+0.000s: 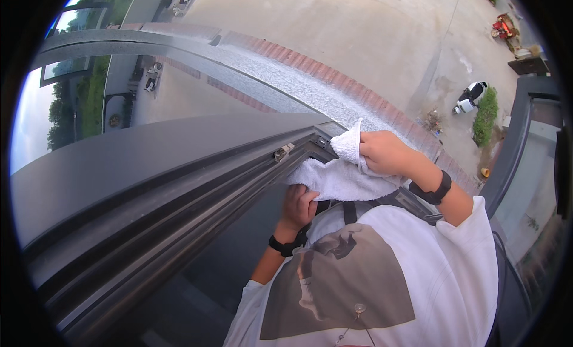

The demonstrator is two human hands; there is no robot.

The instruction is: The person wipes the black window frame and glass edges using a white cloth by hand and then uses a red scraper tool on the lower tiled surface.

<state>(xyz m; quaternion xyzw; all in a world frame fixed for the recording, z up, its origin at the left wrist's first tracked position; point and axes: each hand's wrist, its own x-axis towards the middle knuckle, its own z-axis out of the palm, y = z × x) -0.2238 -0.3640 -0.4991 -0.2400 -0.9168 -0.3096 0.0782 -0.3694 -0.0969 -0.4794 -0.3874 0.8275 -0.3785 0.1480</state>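
Observation:
My right hand (382, 153) is closed on a white towel (331, 180), with a folded end standing up above my fingers at the corner of a dark grey window frame (197, 192). Lower and to the left, my left hand (299, 205) grips the same towel from underneath, against the inner edge of the frame. The towel hangs between both hands and covers part of the frame's corner. A small metal fitting (284, 151) sits on the grooved frame just left of the towel.
Beyond the frame lie a speckled ledge (316, 87) and, far below, a courtyard (370, 30) with a brick strip, a white scooter (468, 96) and a red vehicle (503, 27). Reflective glass (65, 108) is at left. Another grey frame (504, 150) stands at right.

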